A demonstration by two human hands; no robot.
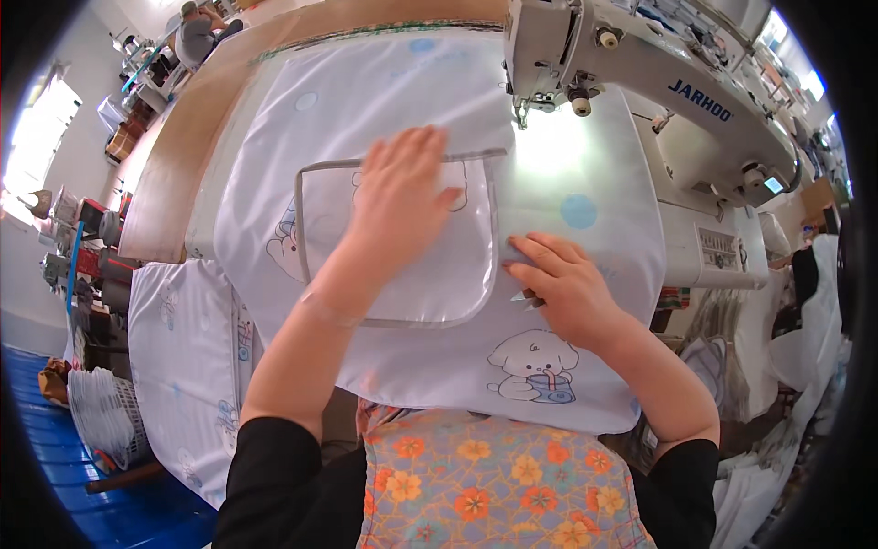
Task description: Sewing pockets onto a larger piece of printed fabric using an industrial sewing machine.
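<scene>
White fabric (439, 366) printed with cartoon puppies and blue dots is spread before me on the machine table. On it lies a clear plastic pocket (421, 284) with grey binding round its edge. My left hand (400, 197) is over the pocket's upper edge, fingers stretched out and a little blurred. My right hand (567, 284) rests on the fabric just right of the pocket, index finger extended. Pointed metal blades, looking like thread snips (524, 297), stick out from under its curled fingers; their handle is hidden.
A sewing machine head (549, 55) with a lit needle area stands beyond the fabric at right. More printed fabric (178, 357) hangs at left, near a white basket (123, 416). A person (197, 37) sits far back left. White cloth (786, 403) hangs at right.
</scene>
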